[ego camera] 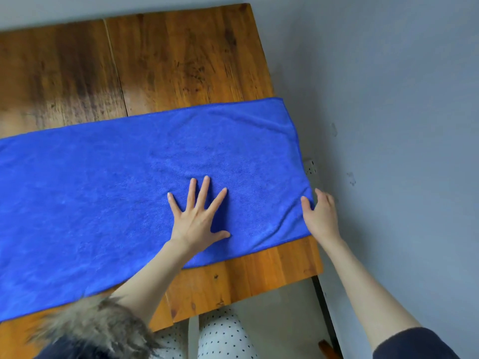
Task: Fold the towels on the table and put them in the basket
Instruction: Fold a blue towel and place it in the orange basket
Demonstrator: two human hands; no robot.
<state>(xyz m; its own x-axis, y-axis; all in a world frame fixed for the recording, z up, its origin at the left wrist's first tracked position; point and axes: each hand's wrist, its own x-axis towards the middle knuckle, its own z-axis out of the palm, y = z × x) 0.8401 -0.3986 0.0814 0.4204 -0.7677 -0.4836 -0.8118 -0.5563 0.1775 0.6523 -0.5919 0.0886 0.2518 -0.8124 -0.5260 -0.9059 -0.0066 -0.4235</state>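
A large blue towel lies spread flat across the wooden table, its right end reaching the table's right edge. My left hand presses flat on the towel with fingers spread, a little right of its middle. My right hand holds the towel's right edge near the front corner, thumb on top and fingers curled under the cloth. No basket is in view.
A grey wall runs close along the table's right side, with a white socket low on it. Bare wood shows behind the towel. Below the front edge are my dotted trousers and a fur collar.
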